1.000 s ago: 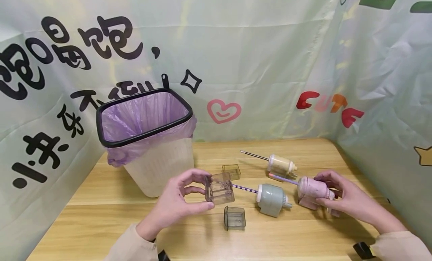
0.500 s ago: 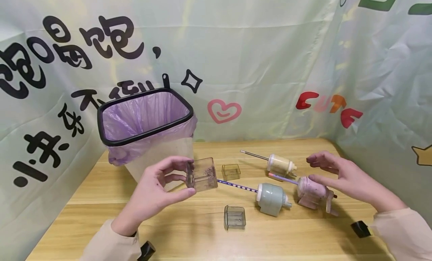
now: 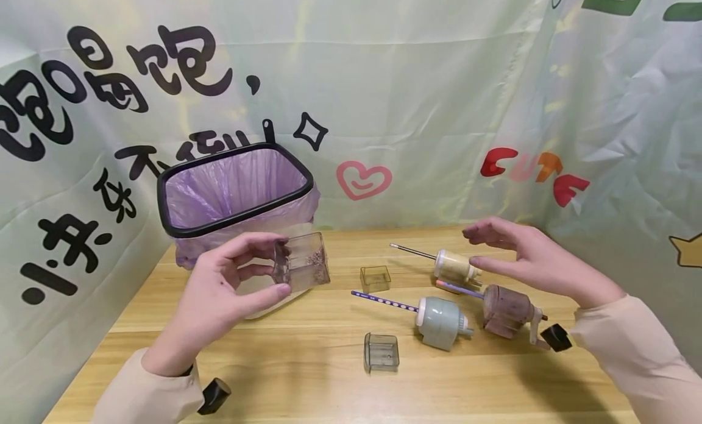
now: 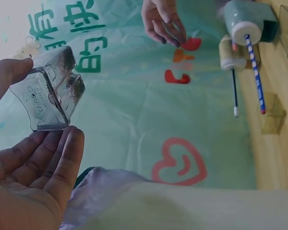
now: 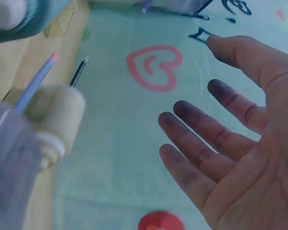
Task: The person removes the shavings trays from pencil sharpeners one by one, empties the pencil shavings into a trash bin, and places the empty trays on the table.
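Beside the front of the waste bin, my left hand [image 3: 219, 290] holds a clear sharpener shavings drawer [image 3: 307, 259] between thumb and fingers. Dark shavings cling inside that drawer, and the left wrist view shows it tilted in the fingertips. My right hand [image 3: 532, 259] hovers with relaxed fingers and nothing in it, above a pink pencil sharpener [image 3: 506, 311] and beside a yellow one [image 3: 453, 267]. Darkened fingertips [image 5: 170, 122] show in the right wrist view. A grey-green sharpener [image 3: 441, 323] lies left of the pink one. Each sharpener has a pencil in it.
The bin's black rim [image 3: 247, 215] holds a purple liner [image 3: 219, 186] at the back left. Two loose drawers lie on the wooden table: a yellowish one [image 3: 375, 279] and a grey one [image 3: 382, 354]. A printed cloth [image 3: 428, 107] stands behind and at both sides.
My left hand has carried the clear drawer left and up, toward the bin. My right hand has let go of the pink sharpener and risen away from it.
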Available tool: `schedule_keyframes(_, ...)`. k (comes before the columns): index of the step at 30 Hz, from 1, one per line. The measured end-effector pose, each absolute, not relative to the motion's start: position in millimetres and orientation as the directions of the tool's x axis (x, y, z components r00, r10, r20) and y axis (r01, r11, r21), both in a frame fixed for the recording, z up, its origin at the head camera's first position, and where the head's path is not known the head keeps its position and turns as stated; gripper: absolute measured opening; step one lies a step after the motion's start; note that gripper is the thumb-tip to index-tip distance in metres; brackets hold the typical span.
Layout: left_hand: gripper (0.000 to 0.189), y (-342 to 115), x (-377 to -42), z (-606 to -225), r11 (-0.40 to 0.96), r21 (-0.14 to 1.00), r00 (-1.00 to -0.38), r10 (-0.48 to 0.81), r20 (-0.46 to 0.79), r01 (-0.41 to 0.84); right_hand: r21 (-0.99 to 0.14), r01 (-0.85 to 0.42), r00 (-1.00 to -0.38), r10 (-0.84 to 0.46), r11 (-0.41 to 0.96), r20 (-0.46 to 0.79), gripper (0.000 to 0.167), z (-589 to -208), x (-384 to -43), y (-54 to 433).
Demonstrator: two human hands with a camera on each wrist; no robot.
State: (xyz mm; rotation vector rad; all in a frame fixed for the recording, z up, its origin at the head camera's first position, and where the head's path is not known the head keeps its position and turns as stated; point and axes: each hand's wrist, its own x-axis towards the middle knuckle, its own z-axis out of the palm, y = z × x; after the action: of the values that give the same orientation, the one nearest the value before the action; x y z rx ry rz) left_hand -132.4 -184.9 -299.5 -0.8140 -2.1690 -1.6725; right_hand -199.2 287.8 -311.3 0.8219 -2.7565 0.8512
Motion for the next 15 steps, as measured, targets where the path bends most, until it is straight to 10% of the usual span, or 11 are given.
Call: schedule_keyframes(15,0.055,-216,-129,-268,0.204,0.827,-0.852,0.156,0.500,0.523,-0.491,-0.614,-0.779,-0.577,0.619,0.247,0.047,-277,-222,223)
